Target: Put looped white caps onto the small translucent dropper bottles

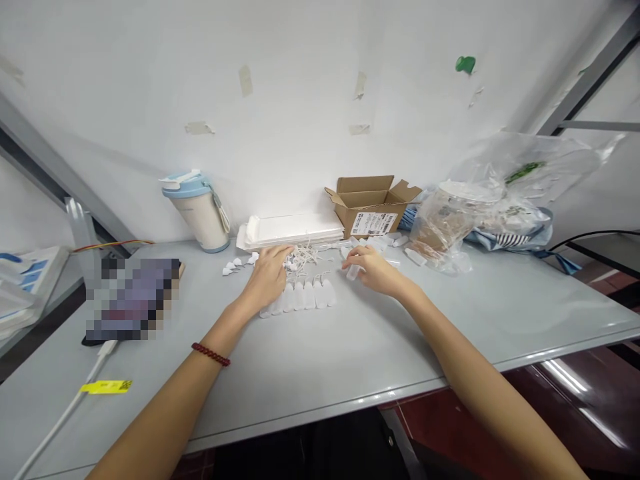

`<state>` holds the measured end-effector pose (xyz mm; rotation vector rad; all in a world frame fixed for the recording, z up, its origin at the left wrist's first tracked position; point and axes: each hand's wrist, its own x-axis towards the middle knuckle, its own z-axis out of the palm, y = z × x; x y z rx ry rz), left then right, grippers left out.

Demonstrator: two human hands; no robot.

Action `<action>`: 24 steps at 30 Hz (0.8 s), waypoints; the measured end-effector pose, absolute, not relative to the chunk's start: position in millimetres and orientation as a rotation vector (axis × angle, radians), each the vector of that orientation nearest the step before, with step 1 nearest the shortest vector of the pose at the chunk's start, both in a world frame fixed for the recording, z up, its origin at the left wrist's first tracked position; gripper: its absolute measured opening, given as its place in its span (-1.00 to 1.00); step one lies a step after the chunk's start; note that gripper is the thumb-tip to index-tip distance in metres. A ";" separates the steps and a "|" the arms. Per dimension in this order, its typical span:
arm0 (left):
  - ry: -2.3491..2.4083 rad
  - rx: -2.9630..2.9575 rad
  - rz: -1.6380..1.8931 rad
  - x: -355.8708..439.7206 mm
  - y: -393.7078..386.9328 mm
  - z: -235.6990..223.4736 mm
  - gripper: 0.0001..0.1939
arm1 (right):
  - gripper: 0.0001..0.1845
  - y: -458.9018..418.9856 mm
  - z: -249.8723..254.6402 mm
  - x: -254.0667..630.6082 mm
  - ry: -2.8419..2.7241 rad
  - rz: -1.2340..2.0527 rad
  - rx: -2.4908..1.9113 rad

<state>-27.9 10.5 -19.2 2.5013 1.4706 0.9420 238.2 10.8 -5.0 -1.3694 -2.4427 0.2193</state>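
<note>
Translucent plastic vials [300, 295] are lined up on the tabletop [380, 340] just in front of the hands, seemingly kept within easy reach. A clear vial [353, 271] is pinched by the right hand [374, 270], its fingers nearly closed; the left hand [267, 277] is laid over tangled white cords [305, 257], its hold hard to tell. A cardboard box [370, 207] is set behind.

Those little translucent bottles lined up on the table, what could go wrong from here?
The loose white cords under the left hand could snag and drag the row of translucent bottles out of line. The small clear tube pinched by the right hand might slip and roll across the smooth grey table.
</note>
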 end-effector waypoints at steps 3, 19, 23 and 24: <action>1.492 2.441 1.057 -25.9 6.7 -14.2 -0.44 | -0.48 12.1 -8.8 236.2 -2.474 0.188 -1.411; 1.294 2.554 1.124 0.3 -20.9 -3.4 -0.46 | -0.80 -11.8 9.7 211.9 -2.039 0.561 -1.062; 1.215 2.593 1.144 6.3 -27.2 -2.8 -0.47 | -0.76 -24.2 13.7 198.9 -1.903 0.861 -0.955; 1.205 2.589 1.146 7.1 -28.7 -2.2 -0.47 | -0.76 -25.2 14.0 197.5 -1.859 0.930 -0.936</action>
